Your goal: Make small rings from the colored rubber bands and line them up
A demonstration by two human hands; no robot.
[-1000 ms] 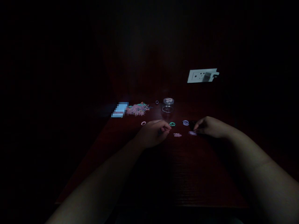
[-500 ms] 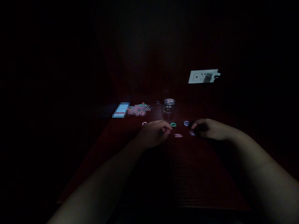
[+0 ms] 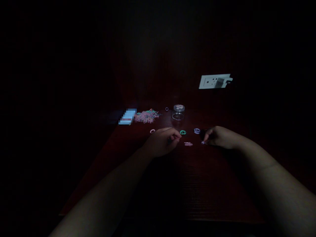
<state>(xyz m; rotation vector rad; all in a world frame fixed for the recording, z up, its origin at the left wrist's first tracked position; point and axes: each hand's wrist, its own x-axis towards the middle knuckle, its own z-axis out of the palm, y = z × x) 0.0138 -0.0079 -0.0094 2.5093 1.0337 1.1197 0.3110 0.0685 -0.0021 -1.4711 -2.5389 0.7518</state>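
My left hand (image 3: 164, 141) rests curled on the dark red table, its fingertips beside the green bands (image 3: 182, 132); whatever it may hold is hidden. My right hand (image 3: 218, 137) has its fingers pressed together on a small purple band (image 3: 202, 143) at the tabletop. Purple bands (image 3: 197, 131) lie just left of and behind that hand. Between the hands are pale pink bands (image 3: 188, 144). One pink band (image 3: 152, 131) lies behind my left wrist. A heap of mixed coloured bands (image 3: 148, 116) sits farther back on the left.
A clear lidded jar (image 3: 178, 113) stands at the back of the table (image 3: 197, 184), with a small ring (image 3: 167, 109) to its left. A phone with a lit, blurred screen (image 3: 127, 117) lies left of the heap. On the wall is a socket (image 3: 214, 81) with a plug.
My right fingertips have moved slightly down and closed in on the small purple band, which now shows smaller and bunched. My left hand has stayed in place.
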